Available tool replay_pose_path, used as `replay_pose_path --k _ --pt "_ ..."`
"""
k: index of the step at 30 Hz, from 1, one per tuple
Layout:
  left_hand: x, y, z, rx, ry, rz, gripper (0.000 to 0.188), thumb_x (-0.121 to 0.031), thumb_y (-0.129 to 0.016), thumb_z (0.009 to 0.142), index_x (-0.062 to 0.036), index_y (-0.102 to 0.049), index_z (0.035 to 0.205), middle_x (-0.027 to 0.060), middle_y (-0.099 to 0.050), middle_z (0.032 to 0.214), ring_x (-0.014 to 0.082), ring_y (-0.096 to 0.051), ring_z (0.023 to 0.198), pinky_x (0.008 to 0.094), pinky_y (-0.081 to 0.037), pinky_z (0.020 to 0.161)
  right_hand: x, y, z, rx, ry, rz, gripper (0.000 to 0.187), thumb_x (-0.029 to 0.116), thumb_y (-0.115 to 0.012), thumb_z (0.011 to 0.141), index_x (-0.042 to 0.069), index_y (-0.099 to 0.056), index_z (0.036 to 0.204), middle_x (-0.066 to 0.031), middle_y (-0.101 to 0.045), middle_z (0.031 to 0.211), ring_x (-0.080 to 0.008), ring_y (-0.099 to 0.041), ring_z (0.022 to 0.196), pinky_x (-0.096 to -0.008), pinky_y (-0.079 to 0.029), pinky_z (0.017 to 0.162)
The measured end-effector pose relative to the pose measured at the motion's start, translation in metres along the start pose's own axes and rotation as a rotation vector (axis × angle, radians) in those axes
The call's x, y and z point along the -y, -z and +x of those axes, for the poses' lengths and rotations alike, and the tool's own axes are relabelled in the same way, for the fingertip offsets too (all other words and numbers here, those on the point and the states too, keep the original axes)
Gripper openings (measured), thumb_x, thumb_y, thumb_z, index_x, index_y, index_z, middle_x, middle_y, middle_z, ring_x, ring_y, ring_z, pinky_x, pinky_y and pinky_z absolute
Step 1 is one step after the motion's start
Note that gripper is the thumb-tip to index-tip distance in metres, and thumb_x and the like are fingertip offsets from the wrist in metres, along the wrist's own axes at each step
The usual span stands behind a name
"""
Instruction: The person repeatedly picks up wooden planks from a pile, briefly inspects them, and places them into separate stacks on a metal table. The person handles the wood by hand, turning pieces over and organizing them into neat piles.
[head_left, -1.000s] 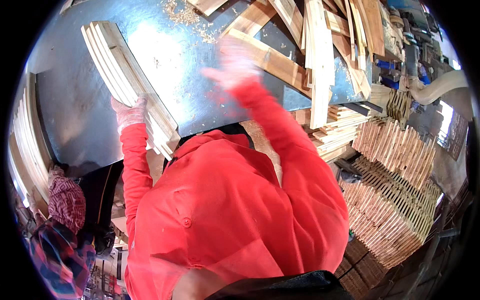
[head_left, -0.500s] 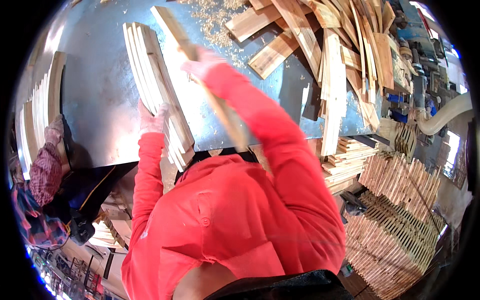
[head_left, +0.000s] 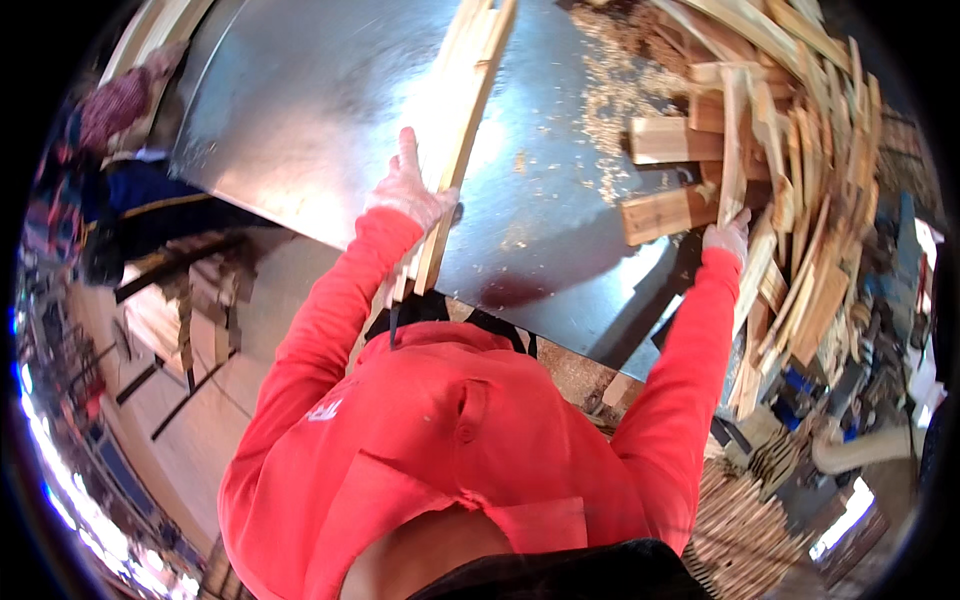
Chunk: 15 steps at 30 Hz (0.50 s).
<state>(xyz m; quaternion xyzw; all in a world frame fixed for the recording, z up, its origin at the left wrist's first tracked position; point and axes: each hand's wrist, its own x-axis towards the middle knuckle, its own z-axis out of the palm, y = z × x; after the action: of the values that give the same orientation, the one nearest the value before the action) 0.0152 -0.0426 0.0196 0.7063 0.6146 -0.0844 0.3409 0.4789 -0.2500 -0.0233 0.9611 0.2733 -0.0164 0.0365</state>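
Some white jacket lettering (head_left: 325, 410); left hand (head_left: 408, 190) touching boards (head_left: 464, 140).

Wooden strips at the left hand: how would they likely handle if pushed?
The strips look long and solid, so probably fairly stiff. No tie shows around them, so they may separate. The tabletop looks smooth and shiny, so they'd likely slide.

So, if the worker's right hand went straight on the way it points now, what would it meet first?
The right hand would most likely meet the pale board at its fingertips; they may be touching it, but depth is unclear.
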Motion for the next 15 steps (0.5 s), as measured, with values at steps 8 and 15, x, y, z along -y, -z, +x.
replay_pose_path --k 8,15 --pt "0.033 0.019 0.017 -0.138 -0.178 0.081 0.107 -0.045 -0.072 0.072 -0.0064 -0.012 0.152 0.0284 -0.039 0.141 0.0401 -0.048 0.124 0.0410 -0.043 0.101 0.263 0.049 -0.136 1.019 -0.085 0.735 0.060 0.048 -0.057 0.088 -0.002 -0.060 0.119 -0.0215 -0.067 0.107 -0.0323 -0.064 0.101 -0.0397 -0.048 0.088" --pt "0.017 0.010 0.000 -0.255 -0.082 0.240 0.106 -0.040 -0.077 0.071 -0.0031 -0.017 0.150 0.0261 -0.036 0.144 0.0405 -0.041 0.129 0.0445 -0.038 0.106 0.288 0.037 -0.167 0.522 0.551 0.653 0.055 0.049 -0.047 0.094 0.010 -0.055 0.131 -0.0189 -0.060 0.124 -0.0391 -0.055 0.116 -0.0409 -0.041 0.103"
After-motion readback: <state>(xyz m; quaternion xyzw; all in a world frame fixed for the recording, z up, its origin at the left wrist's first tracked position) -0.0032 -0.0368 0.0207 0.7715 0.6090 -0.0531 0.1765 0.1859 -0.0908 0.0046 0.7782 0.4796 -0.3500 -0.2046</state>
